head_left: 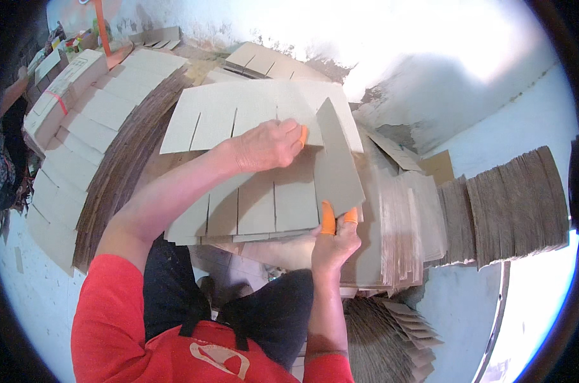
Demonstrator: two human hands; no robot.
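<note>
In front of me lies a slotted cardboard sheet (257, 207), its cuts running towards me. Another pale slotted sheet (206, 112) overlaps it farther back. A grey-brown cardboard strip (340, 156) stands tilted across the right ends of both. My right hand (336, 246) grips the strip's near end, orange covers on the thumb and a finger. Over the near edge of the far sheet, my left hand (270, 145) is closed, with an orange cover on one fingertip. What is between its fingers is hidden.
Long rows of stacked slotted cardboard (114, 108) curve along the left, with a long pale carton (66, 96) on them. At the right stand packed cardboard pieces (516, 207) beside paler ones (404, 223). Below is a fanned pile (385, 338). A stained wall (417, 70) rises behind.
</note>
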